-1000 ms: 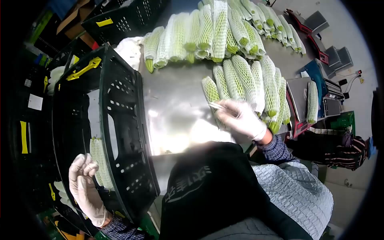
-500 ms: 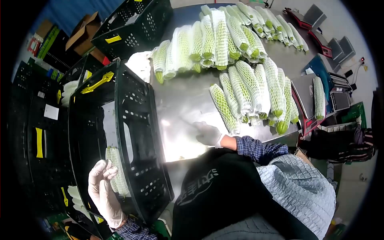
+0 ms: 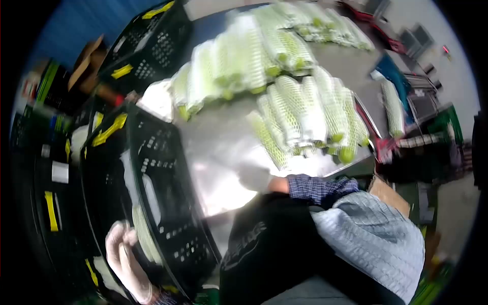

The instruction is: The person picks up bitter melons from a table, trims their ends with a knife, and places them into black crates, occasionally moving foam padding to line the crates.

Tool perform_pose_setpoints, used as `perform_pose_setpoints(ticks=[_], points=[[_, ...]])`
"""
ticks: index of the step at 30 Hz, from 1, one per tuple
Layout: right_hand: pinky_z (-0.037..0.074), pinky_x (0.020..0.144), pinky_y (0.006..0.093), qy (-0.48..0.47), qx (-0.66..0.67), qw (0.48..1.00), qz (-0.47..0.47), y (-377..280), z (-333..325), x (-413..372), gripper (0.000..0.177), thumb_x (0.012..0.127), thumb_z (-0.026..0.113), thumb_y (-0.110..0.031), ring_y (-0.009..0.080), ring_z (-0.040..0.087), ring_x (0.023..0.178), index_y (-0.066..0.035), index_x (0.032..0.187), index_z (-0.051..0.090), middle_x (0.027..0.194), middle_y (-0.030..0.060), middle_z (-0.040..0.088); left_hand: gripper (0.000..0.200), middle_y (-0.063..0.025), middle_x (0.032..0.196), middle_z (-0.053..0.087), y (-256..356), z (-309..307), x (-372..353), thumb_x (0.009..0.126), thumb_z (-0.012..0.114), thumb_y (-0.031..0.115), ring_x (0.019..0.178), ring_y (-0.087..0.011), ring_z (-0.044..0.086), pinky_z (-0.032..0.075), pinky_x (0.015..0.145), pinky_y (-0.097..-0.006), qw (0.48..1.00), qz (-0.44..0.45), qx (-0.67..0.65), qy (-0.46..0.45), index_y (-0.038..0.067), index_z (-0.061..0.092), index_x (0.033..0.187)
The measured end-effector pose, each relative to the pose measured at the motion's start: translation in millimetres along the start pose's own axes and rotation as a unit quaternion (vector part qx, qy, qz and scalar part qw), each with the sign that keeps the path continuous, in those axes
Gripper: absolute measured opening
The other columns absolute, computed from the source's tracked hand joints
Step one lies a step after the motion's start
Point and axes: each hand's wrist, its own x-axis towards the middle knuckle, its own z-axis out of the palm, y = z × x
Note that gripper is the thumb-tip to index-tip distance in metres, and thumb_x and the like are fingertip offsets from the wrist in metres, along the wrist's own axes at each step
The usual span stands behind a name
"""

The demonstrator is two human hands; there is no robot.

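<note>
My left hand (image 3: pixel 124 262), in a white glove, is held over the near end of a dark green crate (image 3: pixel 160 147). Its fingers are loosely bent with nothing visible in them. Just beside it, inside the crate, lies a long green vegetable in a white foam net sleeve (image 3: pixel 146 236). Over the bare metal table (image 3: pixel 208 137) is my right hand (image 3: pixel 253 179), also gloved; motion smears its fingers. Beyond it rests a front pile of net-sleeved long green vegetables (image 3: pixel 300 114), apart from the hand.
A larger row of sleeved vegetables (image 3: pixel 229 63) spans the table's back. White cloth (image 3: pixel 156 100) lies by the crate. Another dark crate (image 3: pixel 152 46) stands at the back left, with more stacked crates at left. One sleeved vegetable (image 3: pixel 392 109) lies on a scale at right.
The view has shifted and blurred, moving the table and piles leftward in the picture. My left hand sits slightly lower in view, still by the crated vegetable. No vegetable has visibly changed place.
</note>
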Motion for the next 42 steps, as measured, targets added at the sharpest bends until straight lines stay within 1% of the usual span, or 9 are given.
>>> perform_pose_setpoints(ticks=[6,7,9,13,19,21,30,34,42], points=[[0.051,0.058,0.0307,0.065,0.129,0.989,-0.034,-12.3,-17.2,8.5,0.040,0.092,0.054,-0.005,0.0157,0.059,0.059,-0.005,0.132,0.051,0.075,0.0057,0.064,0.034,-0.0098,0.118,0.064,8.4,-41.1,33.0,0.094,0.064,0.016,0.102,-0.0153,0.063,0.049,0.093,-0.0276,0.993,-0.052,0.095,0.048,-0.002,0.060,0.123],[0.050,0.058,0.0288,-0.014,0.240,0.964,0.116,-41.2,-34.3,13.3,0.039,0.092,0.053,-0.005,0.0120,0.058,0.060,-0.005,0.130,0.052,0.076,0.0054,0.064,0.035,-0.0084,0.118,0.064,-4.9,-57.2,40.2,0.098,0.057,0.020,0.101,-0.0132,0.063,0.047,0.091,-0.0260,0.990,-0.070,0.118,0.039,0.000,0.058,0.126],[0.044,0.055,0.0213,-0.049,0.299,0.936,0.179,-45.4,-40.0,12.6,0.037,0.093,0.056,-0.008,0.0057,0.052,0.060,-0.006,0.130,0.053,0.071,-0.0020,0.055,0.033,-0.0070,0.115,0.065,-38.9,-79.2,58.5,0.097,0.060,0.023,0.099,-0.0123,0.063,0.047,0.089,-0.0259,0.985,-0.123,0.104,0.064,0.001,0.061,0.121],[0.035,0.049,0.0188,-0.086,0.292,0.938,0.165,-36.0,-39.0,17.8,0.032,0.096,0.054,-0.008,0.0025,0.041,0.053,-0.006,0.128,0.056,0.069,-0.0061,0.050,0.033,-0.0067,0.107,0.067,-117.9,-109.8,83.9,0.091,0.067,0.025,0.092,-0.0141,0.064,0.050,0.086,-0.0291,0.959,-0.217,0.179,0.030,0.001,0.064,0.114],[0.031,0.048,0.0181,-0.104,0.333,0.905,0.245,-70.0,-59.3,35.7,0.034,0.094,0.049,0.002,0.0008,0.038,0.055,-0.006,0.126,0.058,0.069,-0.0083,0.046,0.053,-0.0213,0.101,0.069,-266.4,-127.8,74.2,0.070,0.079,0.037,0.099,-0.0325,0.066,0.053,0.085,-0.0379,0.777,-0.327,0.525,-0.112,-0.001,0.068,0.105],[0.032,0.048,0.0179,-0.099,0.328,0.912,0.227,-48.8,-53.6,34.9,0.036,0.093,0.048,0.005,0.0008,0.038,0.055,-0.006,0.126,0.058,0.070,-0.0083,0.048,0.057,-0.0212,0.106,0.069,-246.2,-103.4,61.3,0.067,0.080,0.039,0.103,-0.0322,0.066,0.052,0.089,-0.0389,0.733,-0.397,0.535,-0.138,0.001,0.069,0.109],[0.032,0.049,0.0167,-0.095,0.389,0.882,0.248,-32.9,-47.5,54.6,0.035,0.091,0.048,0.006,0.0001,0.039,0.055,-0.004,0.124,0.058,0.068,-0.0071,0.047,0.099,-0.0301,0.125,0.051,-280.3,-101.6,24.3,0.047,0.093,0.048,0.116,-0.0387,0.053,0.043,0.102,-0.0375,0.731,-0.385,0.548,-0.131,-0.008,0.055,0.119],[0.034,0.049,0.0180,-0.073,0.356,0.899,0.243,-48.2,-47.5,61.6,0.030,0.090,0.050,0.006,0.0018,0.040,0.056,-0.002,0.119,0.057,0.068,-0.0062,0.046,0.085,-0.0259,0.118,0.056,-284.8,-91.0,7.5,0.049,0.089,0.032,0.115,-0.0395,0.053,0.043,0.101,-0.0407,0.843,-0.296,0.443,-0.070,-0.001,0.055,0.119],[0.033,0.044,0.0189,-0.059,0.374,0.896,0.232,-62.9,-67.6,45.8,0.021,0.098,0.057,-0.011,0.0011,0.042,0.050,-0.007,0.118,0.061,0.068,-0.0063,0.050,0.076,-0.0213,0.108,0.066,-285.4,-82.0,0.2,0.054,0.084,0.030,0.105,-0.0346,0.063,0.049,0.094,-0.0387,0.789,-0.342,0.505,-0.069,0.005,0.058,0.121]])
